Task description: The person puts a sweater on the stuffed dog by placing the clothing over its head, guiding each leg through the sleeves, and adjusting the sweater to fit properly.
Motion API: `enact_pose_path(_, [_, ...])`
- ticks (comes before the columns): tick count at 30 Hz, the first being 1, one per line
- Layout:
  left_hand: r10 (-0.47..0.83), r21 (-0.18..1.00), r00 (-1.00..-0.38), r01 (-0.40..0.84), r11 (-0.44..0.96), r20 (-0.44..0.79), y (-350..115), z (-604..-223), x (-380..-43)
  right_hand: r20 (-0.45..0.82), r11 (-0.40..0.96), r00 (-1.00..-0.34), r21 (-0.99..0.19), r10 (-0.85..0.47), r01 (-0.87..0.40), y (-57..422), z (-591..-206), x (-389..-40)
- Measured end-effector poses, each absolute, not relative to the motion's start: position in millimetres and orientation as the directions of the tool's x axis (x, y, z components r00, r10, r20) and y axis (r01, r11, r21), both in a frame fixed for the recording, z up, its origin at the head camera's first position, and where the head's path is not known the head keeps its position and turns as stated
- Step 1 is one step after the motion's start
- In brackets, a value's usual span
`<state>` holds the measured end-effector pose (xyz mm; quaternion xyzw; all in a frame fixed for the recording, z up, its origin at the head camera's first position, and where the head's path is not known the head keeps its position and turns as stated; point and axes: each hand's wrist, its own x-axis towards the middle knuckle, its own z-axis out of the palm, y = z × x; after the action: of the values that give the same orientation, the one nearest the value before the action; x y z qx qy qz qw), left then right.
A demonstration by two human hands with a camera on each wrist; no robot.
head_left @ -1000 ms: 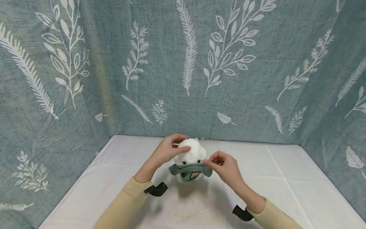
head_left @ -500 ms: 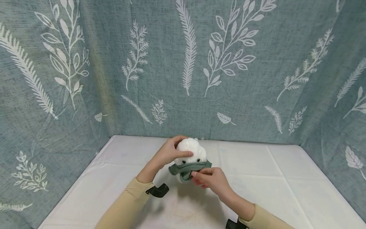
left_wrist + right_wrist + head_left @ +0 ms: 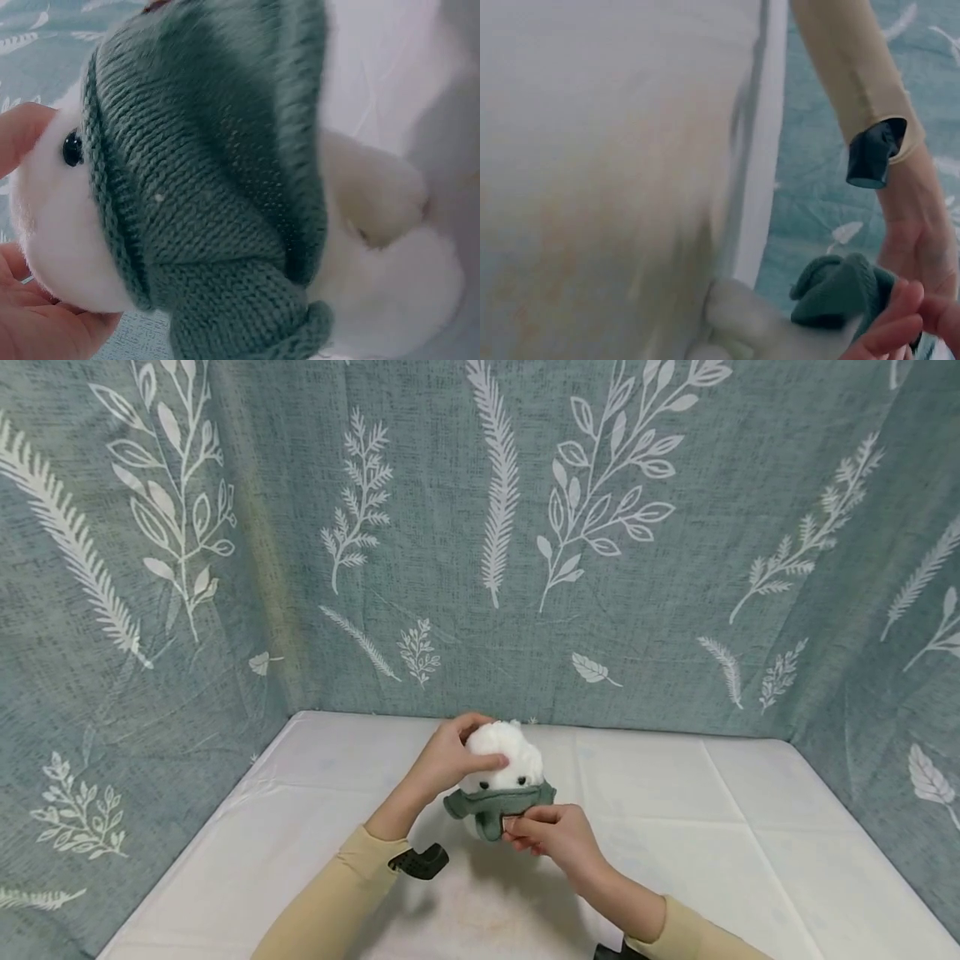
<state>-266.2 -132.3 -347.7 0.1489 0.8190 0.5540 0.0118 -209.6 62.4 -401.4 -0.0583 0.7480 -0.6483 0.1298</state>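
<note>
A white plush toy (image 3: 504, 743) with black eyes sits on the table, a green knitted sweater (image 3: 202, 165) pulled up over the lower part of its face. My left hand (image 3: 450, 760) grips the toy's head from the left side, thumb across the front. With thumb and fingers, my right hand (image 3: 558, 839) pinches the sweater's front hem near its patch. In the left wrist view the hem stands away from the toy's white body, and the toy's legs (image 3: 397, 277) show below it. The right wrist view has the pinching fingers (image 3: 900, 315) at the sweater's edge.
A white cloth covers the table (image 3: 675, 777). Blue-green curtains (image 3: 420, 568) with white leaf prints hang behind it and at both sides. A black wrist camera (image 3: 420, 862) is strapped at the left wrist, another at the right.
My right hand has moved down and left from the sweater's right shoulder to its front hem and pinches it there. The left hand has stayed on the head, its thumb slightly lower.
</note>
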Motion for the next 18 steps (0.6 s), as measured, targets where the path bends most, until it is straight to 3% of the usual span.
enact_pose_path(7, [0.249, 0.926, -0.957, 0.222, 0.306, 0.147, -138, -361, -279, -0.107, 0.312, -0.927, -0.950, -0.358, -0.011, 70, -411, -210])
enact_pose_path(18, [0.337, 0.935, -0.927, 0.254, 0.245, 0.164, -148, -362, -275, -0.133, 0.334, -0.923, -0.943, -0.361, 0.005, 85, -412, -230])
